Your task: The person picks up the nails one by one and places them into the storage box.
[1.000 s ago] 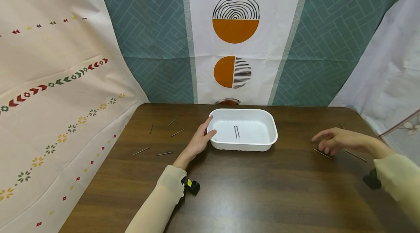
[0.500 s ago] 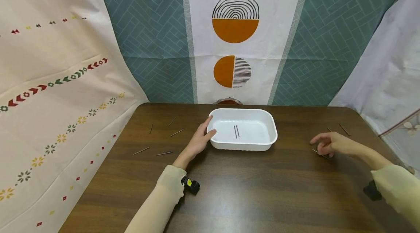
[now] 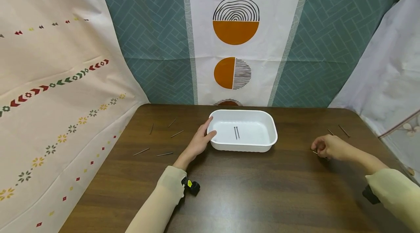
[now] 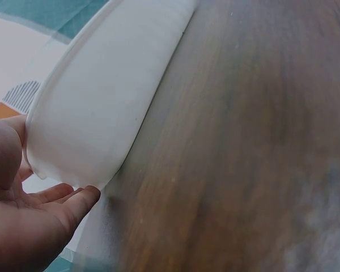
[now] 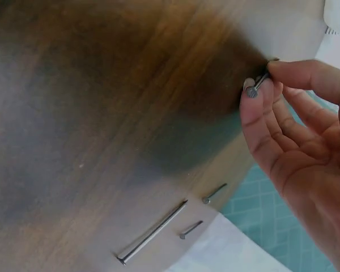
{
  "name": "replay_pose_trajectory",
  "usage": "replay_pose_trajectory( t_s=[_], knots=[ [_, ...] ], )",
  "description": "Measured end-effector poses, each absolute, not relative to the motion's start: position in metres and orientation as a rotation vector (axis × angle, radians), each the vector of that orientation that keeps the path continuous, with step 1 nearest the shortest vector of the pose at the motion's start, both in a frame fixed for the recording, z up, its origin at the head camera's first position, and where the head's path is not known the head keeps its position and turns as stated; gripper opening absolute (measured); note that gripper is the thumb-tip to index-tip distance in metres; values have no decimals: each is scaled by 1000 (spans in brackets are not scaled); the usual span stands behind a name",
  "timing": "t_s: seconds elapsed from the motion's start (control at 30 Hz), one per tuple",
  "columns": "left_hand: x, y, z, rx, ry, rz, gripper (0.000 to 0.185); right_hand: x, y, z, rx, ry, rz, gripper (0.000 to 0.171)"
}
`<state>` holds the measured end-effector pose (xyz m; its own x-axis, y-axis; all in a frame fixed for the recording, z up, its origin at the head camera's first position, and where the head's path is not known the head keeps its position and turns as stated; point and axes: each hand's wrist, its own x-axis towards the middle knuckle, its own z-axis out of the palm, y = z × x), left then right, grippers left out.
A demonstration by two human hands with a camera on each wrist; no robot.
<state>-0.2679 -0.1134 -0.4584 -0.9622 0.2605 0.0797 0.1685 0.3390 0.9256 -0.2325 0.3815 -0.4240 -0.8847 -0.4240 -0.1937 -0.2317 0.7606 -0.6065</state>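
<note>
My right hand (image 3: 329, 147), well to the right of the shallow white plastic tray (image 3: 272, 131), pinches a thin grey steel nail (image 5: 259, 83) between thumb and fingertips, its shaft running away from the palm. My left hand (image 3: 198, 141) rests open-fingered against the tray's left end.

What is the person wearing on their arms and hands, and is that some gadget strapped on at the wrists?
Both arms are covered by long pale cream sleeves that end at the wrists. The left hand and right hand are bare, with no gloves or rings to be seen. Under each wrist sits a small black device; the left one has a yellow mark, the right one is only partly in view.
</note>
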Motion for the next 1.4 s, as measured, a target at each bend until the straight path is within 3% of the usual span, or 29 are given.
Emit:
replay_pose_trajectory(
  t_s=[0.3, 0.8, 1.4],
  knots=[
    [-269, -112, -459, 400, 2509, 1723, 64, -239, 388, -415, -467, 2568, -844, 17],
    [-269, -112, -459, 404, 2514, 1714, 64, -247, 401, -407, -617, 2294, -1142, 19],
    [-271, -113, -463, 400, 2501, 1755, 64, -257, 379, -390, -423, 2387, -1164, 28]
  ],
)
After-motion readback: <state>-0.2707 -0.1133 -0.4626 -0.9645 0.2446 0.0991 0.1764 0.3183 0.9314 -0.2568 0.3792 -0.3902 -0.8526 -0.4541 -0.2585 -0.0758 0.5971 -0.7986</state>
